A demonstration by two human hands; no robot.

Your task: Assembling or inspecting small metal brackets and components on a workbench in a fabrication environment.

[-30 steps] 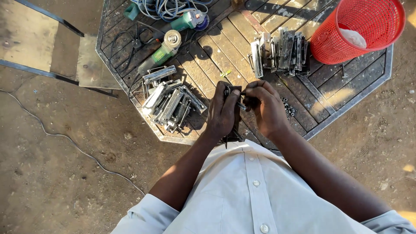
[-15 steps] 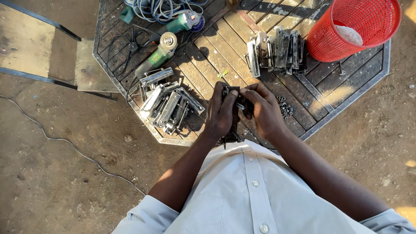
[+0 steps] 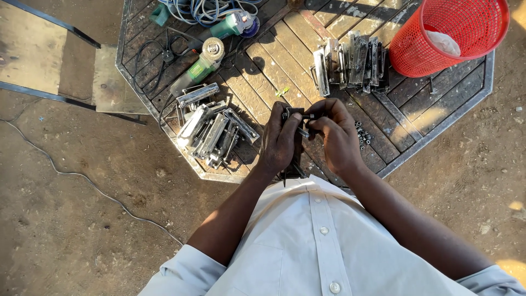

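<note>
At the worktop's (image 3: 438, 118) near-left edge lies a loose heap of shiny metal fittings (image 3: 211, 129), tumbled over one another and seemingly not yet handled. Behind them, toward the far-left corner, a green angle grinder (image 3: 200, 66) rests on the wooden slats beside a coil of cable (image 3: 205, 10). Just inside the near edge, at the middle, the left hand (image 3: 280, 143) is closed around a small dark metal fitting (image 3: 290, 114), thumb pressed on its top, holding it just above the slats. The right hand (image 3: 335, 134) meets it from the other side, fingertips pinched on a small part at the fitting's end; what exactly it grips is too small to tell. Just beside that hand, a scatter of small screws (image 3: 361, 134) lies on the slats. Farther back, a row of metal fittings (image 3: 350, 60) stands neatly on edge, which looks like the finished lot. At the far-right corner sits a red mesh basket (image 3: 455, 35). By this reckoning, roughly half remains.
</note>
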